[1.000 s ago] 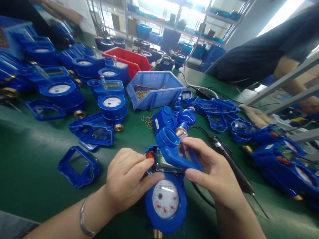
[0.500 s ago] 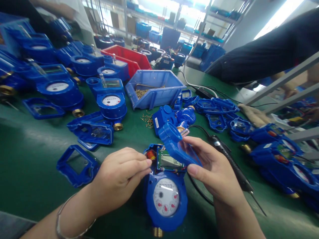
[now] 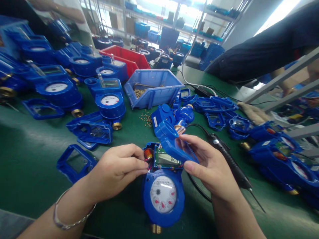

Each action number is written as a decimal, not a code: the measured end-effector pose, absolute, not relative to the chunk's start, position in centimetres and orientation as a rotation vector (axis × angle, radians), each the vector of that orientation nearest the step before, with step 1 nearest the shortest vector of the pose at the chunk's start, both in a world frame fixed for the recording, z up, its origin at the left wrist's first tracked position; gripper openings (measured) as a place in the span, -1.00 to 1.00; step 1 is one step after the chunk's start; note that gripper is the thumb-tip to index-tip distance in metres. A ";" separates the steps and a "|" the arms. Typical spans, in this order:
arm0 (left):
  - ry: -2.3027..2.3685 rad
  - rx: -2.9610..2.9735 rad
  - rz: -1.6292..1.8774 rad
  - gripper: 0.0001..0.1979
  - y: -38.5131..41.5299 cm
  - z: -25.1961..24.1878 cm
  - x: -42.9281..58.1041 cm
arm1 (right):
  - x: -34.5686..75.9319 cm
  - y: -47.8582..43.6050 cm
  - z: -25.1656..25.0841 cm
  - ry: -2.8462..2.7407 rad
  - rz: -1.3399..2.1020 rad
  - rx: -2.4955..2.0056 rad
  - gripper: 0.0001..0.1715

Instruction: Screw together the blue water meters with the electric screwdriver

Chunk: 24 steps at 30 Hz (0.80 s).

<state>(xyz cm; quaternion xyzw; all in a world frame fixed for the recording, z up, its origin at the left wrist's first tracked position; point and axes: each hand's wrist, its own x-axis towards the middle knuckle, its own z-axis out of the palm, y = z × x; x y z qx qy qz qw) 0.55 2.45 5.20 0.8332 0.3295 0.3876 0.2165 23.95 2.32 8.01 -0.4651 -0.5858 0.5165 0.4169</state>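
A blue water meter (image 3: 163, 196) lies face up before me, its electronics box uncovered, with a small LCD circuit board (image 3: 167, 159) and a red-orange cylindrical part (image 3: 149, 153) inside. My left hand (image 3: 122, 169) is at the box's left edge, thumb and fingers pinched together beside thin red wires (image 3: 149, 161); what lies between the fingertips is hidden. Tilted above the board is a blue cover (image 3: 171, 139) with a clear window, gripped along its right side between the thumb and fingers of my right hand (image 3: 211, 166).
A blue bin (image 3: 154, 96) of screws stands behind, with loose screws (image 3: 146, 119) before it and a red bin (image 3: 124, 56) beyond. A black electric screwdriver (image 3: 229, 159) lies to the right. Other meters (image 3: 109, 99) and loose covers (image 3: 76, 162) surround the work. Another person's dark sleeve (image 3: 254, 49) reaches in.
The left fingers have drawn slightly back and curled more, so more of the red wires and cylinder shows. The right hand still holds the cover tilted; the whole view has shifted a little.
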 end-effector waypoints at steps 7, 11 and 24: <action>1.093 2.302 1.192 -0.90 1.7 4.9 2.2 | 23.8 2.3 8.1 -1.514 1.250 -1.214 -0.49; 0.949 2.398 1.143 -0.89 1.9 5.0 1.4 | 23.8 2.3 8.1 -1.512 1.233 -1.241 -0.48; 1.295 2.059 0.984 -0.86 1.9 4.8 2.3 | 24.0 2.2 8.0 -1.538 1.293 -1.183 -0.49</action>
